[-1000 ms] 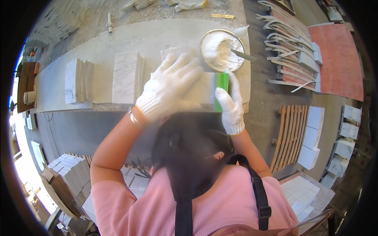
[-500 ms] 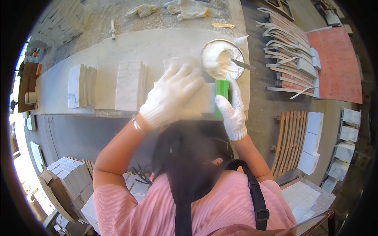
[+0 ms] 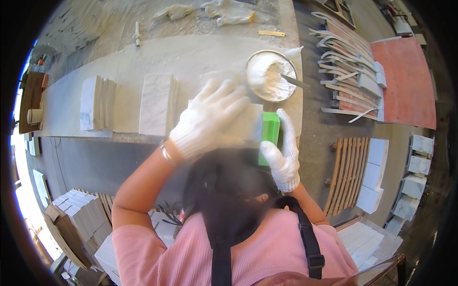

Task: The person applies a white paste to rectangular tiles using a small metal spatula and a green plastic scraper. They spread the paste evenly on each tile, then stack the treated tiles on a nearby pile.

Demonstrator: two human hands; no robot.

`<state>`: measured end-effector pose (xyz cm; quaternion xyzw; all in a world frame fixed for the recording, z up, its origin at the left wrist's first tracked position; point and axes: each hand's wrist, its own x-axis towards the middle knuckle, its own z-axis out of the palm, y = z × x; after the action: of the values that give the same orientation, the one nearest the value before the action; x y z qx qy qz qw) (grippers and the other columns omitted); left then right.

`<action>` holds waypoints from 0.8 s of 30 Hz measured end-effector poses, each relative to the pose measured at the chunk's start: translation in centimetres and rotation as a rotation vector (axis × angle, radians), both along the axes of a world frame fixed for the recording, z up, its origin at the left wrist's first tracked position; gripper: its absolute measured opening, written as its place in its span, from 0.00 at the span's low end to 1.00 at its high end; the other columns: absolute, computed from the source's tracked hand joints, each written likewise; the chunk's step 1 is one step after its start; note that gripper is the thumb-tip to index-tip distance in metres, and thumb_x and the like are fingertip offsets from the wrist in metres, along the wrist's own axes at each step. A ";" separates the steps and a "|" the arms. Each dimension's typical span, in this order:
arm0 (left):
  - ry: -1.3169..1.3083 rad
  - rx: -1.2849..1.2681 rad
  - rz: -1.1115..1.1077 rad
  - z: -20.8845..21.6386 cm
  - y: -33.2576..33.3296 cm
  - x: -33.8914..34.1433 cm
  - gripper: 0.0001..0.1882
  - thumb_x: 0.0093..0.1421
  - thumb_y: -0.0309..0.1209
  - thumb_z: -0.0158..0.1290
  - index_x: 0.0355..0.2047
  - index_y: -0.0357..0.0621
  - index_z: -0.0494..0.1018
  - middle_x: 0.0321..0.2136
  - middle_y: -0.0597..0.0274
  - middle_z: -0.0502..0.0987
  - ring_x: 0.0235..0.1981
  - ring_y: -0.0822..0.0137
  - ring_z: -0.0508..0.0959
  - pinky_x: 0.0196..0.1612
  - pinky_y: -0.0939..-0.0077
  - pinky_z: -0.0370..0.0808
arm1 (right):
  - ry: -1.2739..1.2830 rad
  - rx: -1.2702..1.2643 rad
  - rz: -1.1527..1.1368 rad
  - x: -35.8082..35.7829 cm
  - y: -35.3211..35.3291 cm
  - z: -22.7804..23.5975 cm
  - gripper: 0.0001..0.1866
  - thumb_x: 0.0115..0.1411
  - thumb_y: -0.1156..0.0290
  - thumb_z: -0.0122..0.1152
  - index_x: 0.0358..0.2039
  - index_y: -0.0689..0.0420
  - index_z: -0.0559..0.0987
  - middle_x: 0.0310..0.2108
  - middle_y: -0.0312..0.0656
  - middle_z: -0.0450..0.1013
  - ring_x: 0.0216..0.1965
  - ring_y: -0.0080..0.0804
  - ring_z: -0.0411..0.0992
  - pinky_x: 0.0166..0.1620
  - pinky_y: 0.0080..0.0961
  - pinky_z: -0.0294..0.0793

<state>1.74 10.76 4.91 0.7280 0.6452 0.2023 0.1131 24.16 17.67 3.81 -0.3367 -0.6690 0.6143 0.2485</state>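
Observation:
A pale stone tile point(image 3: 252, 125) lies at the near edge of the bench. My left hand point(image 3: 210, 117), in a white knit glove, rests flat over it with fingers stretched out. In my gloved right hand point(image 3: 285, 159) is a green block point(image 3: 270, 127), gripped between thumb and fingers. The block runs along the right end of the tile, its near end sticking out past the bench edge; its underside is hidden. Beyond the right hand stands a round bowl point(image 3: 272, 51) of white powder or paste point(image 3: 262, 71), with a dark flat blade point(image 3: 295, 80) stuck in it.
Stacked marble tiles point(image 3: 156, 102) and another tile stack point(image 3: 90, 103) stand to the left. Gloves point(image 3: 229, 12) and a small brass-coloured strip point(image 3: 271, 33) lie at the back. Right of the bench are pale strips on a red surface point(image 3: 405, 81) and a slatted wooden pallet point(image 3: 347, 171).
My right hand has slid toward me with the green block along the tile's right end. My left hand has stayed almost in place on the tile.

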 end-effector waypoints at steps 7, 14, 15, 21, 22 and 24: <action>0.034 0.017 -0.017 0.1 0.1 -0.2 0.44 0.42 0.53 0.69 0.56 0.42 0.73 0.62 0.53 0.71 0.67 0.47 0.65 0.70 0.47 0.60 | -0.132 0.345 -0.098 -2.8 6.0 -1.9 0.36 0.61 0.64 0.67 0.66 0.64 0.66 0.61 0.51 0.68 0.63 0.37 0.66 0.67 0.35 0.63; 0.008 0.007 -0.018 0.0 -0.1 -0.1 0.45 0.43 0.54 0.69 0.59 0.42 0.72 0.64 0.52 0.69 0.68 0.45 0.64 0.71 0.46 0.58 | -0.095 0.444 0.062 -11.8 15.8 2.5 0.40 0.60 0.52 0.69 0.66 0.60 0.68 0.59 0.48 0.72 0.56 0.32 0.73 0.58 0.27 0.72; 0.009 -0.020 -0.014 0.1 0.0 -0.1 0.46 0.43 0.54 0.69 0.59 0.42 0.72 0.64 0.52 0.69 0.68 0.45 0.64 0.71 0.46 0.58 | -0.169 0.522 0.069 -13.8 17.0 1.8 0.36 0.61 0.51 0.67 0.64 0.58 0.70 0.57 0.51 0.74 0.55 0.38 0.74 0.57 0.31 0.72; 0.032 -0.059 -0.014 0.8 0.2 0.0 0.46 0.45 0.55 0.68 0.60 0.42 0.71 0.65 0.51 0.69 0.68 0.44 0.64 0.72 0.47 0.57 | -0.356 0.693 0.056 -15.1 18.6 1.0 0.31 0.61 0.51 0.67 0.61 0.53 0.75 0.57 0.45 0.75 0.56 0.40 0.74 0.58 0.33 0.73; 0.030 -0.055 -0.018 0.8 0.2 0.0 0.46 0.45 0.55 0.68 0.61 0.42 0.71 0.65 0.51 0.69 0.68 0.44 0.64 0.72 0.47 0.56 | -0.366 0.767 0.058 -13.3 18.5 1.9 0.28 0.61 0.51 0.66 0.58 0.51 0.77 0.55 0.45 0.76 0.55 0.42 0.74 0.58 0.34 0.73; 0.017 -0.081 -0.005 0.7 0.0 0.0 0.46 0.45 0.56 0.68 0.61 0.43 0.71 0.65 0.51 0.68 0.69 0.45 0.63 0.72 0.47 0.56 | -0.458 0.943 0.078 -9.6 18.0 3.4 0.21 0.62 0.51 0.65 0.51 0.48 0.82 0.51 0.43 0.77 0.53 0.44 0.75 0.56 0.36 0.73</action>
<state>1.79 10.77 5.65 0.7260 0.6521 0.1694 0.1375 14.52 35.72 7.17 -0.2888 -0.9220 0.1659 0.1975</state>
